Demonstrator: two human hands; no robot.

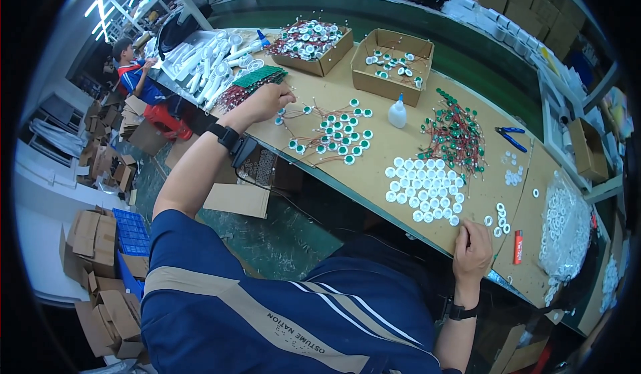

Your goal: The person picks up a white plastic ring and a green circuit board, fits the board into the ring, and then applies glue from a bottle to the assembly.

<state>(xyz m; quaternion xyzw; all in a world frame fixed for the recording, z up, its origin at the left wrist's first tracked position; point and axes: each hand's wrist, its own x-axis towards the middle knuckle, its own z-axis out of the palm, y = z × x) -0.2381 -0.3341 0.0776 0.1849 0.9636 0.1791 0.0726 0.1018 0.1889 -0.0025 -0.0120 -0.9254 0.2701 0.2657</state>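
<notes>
My left hand (270, 102) is out over the far left of the bench, fingers curled together; whatever they hold is hidden. Beside it lie a green sheet of small parts (259, 76) and a bundle of red wires (234, 98). To its right spread white round caps with green discs (344, 136) and red wires. My right hand (473, 250) rests at the near bench edge, fingers bent inward, their contents out of sight. Close to it are a block of white caps (424, 188) and several white rings (501, 219). Beyond the caps sits a heap of green discs on red wires (457, 134).
A white squeeze bottle (397, 115) stands before an open cardboard box (384, 84); another box (320, 64) is heaped with wired parts. Blue-handled cutters (513, 138), a red lighter (518, 247) and a bag of white rings (564, 230) lie right. A person (143, 80) sits far left.
</notes>
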